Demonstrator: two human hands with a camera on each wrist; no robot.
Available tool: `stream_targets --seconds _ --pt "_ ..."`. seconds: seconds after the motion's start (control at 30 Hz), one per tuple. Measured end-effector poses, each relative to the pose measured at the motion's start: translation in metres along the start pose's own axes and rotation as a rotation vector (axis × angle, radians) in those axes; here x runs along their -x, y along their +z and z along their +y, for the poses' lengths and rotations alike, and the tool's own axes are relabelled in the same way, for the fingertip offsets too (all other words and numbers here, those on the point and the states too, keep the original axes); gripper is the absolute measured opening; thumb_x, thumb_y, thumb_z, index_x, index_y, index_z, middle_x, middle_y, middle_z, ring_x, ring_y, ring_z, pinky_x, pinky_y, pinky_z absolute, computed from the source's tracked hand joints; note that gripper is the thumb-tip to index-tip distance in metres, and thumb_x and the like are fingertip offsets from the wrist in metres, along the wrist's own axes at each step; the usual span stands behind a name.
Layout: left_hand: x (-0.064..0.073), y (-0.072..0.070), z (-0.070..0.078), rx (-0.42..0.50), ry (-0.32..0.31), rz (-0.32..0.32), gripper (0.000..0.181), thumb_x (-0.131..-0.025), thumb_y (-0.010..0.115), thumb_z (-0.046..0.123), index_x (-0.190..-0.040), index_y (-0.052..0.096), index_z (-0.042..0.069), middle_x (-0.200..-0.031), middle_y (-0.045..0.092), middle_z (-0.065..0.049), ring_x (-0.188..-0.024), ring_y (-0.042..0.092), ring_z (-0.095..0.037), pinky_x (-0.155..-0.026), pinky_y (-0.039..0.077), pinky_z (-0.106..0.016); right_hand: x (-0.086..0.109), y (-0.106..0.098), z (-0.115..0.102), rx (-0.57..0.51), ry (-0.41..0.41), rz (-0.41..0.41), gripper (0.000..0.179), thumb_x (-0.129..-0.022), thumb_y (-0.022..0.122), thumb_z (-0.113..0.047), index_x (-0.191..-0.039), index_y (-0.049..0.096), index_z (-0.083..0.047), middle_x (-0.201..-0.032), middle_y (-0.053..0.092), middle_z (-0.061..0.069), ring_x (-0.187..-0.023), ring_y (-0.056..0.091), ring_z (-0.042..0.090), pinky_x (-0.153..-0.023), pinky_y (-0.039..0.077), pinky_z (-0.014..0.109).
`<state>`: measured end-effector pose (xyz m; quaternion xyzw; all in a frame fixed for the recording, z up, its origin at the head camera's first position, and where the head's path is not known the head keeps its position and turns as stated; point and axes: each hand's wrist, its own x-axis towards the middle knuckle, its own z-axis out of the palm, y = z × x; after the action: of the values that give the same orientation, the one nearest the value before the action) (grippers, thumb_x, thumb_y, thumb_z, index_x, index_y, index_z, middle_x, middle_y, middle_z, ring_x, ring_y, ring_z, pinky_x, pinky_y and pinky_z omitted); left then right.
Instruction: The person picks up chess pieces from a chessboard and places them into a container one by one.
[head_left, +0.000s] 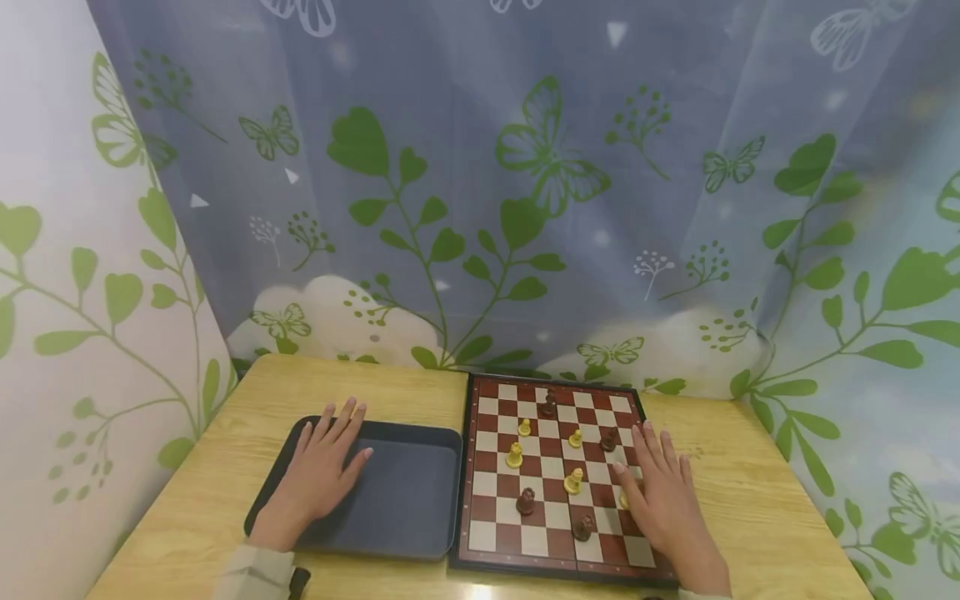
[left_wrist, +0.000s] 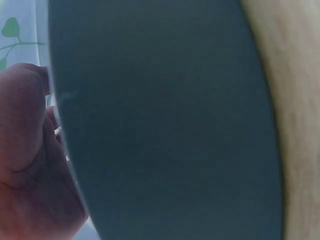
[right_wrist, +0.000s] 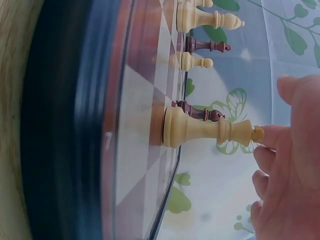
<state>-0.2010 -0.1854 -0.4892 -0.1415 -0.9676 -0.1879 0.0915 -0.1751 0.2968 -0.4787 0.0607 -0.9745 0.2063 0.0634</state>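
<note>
My left hand (head_left: 321, 473) is over the left part of a dark tray (head_left: 405, 500), fingers straight and holding nothing. In the left wrist view the tray's wall (left_wrist: 165, 125) covers most of the frame and hides part of the fingers. My right hand (head_left: 667, 500) lies over the right edge of a chessboard (head_left: 486, 537), its fingers extended. A light king (right_wrist: 200, 131) stands upright under it, mostly hidden from the head view; in the right wrist view its top overlaps a fingertip. Beyond stand a light bishop (right_wrist: 210, 20) and a dark king (right_wrist: 205, 45).
Other pieces stand scattered on the board, among them a light knight (head_left: 513, 455), a light pawn (head_left: 575, 438) and a dark rook (head_left: 526, 501). The wooden table (head_left: 375, 387) carries tray and board side by side. A patterned curtain (head_left: 465, 167) hangs behind.
</note>
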Motion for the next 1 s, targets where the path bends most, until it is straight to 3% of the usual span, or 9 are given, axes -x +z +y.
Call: stream_targets --seconds 0.23,0.53,0.8,1.0 --pt "0.002 -0.001 0.0 0.078 0.042 -0.018 0.062 -0.103 0.061 0.028 -0.153 0.041 -0.002 -0.164 0.025 -0.023 -0.149 0.023 -0.051 -0.111 0.027 -0.073 -0.001 -0.002 0.003 -0.086 -0.014 0.01 0.066 -0.109 0.043 -0.038 -0.157 0.029 0.005 -0.164 0.018 0.029 -0.152 0.006 0.053 -0.115 0.007 0.075" --pt "-0.001 -0.001 0.006 0.209 0.022 -0.1 0.051 -0.102 0.064 0.029 -0.143 0.056 -0.002 -0.157 0.039 -0.026 -0.143 0.04 -0.046 -0.109 0.039 -0.063 -0.002 -0.013 0.007 -0.255 -0.052 -0.017 0.059 -0.111 0.042 -0.032 -0.153 0.035 0.009 -0.162 0.022 0.031 -0.15 0.005 0.057 -0.112 0.005 0.078" --pt "-0.008 -0.009 0.025 0.271 0.033 -0.158 0.045 -0.102 0.064 0.026 -0.139 0.061 0.002 -0.146 0.056 -0.019 -0.135 0.052 -0.041 -0.107 0.043 -0.059 -0.005 -0.022 0.013 -0.273 -0.06 -0.047 0.057 -0.112 0.038 -0.032 -0.154 0.036 0.007 -0.161 0.027 0.031 -0.149 0.009 0.058 -0.11 0.012 0.079" --pt "-0.009 -0.007 0.039 0.291 0.091 -0.146 0.038 -0.1 0.067 0.024 -0.132 0.066 0.004 -0.138 0.063 -0.015 -0.13 0.058 -0.037 -0.106 0.045 -0.057 -0.004 -0.027 0.024 -0.272 -0.05 -0.077 0.057 -0.112 0.04 -0.032 -0.155 0.035 0.005 -0.158 0.031 0.034 -0.147 0.015 0.059 -0.108 0.02 0.079"
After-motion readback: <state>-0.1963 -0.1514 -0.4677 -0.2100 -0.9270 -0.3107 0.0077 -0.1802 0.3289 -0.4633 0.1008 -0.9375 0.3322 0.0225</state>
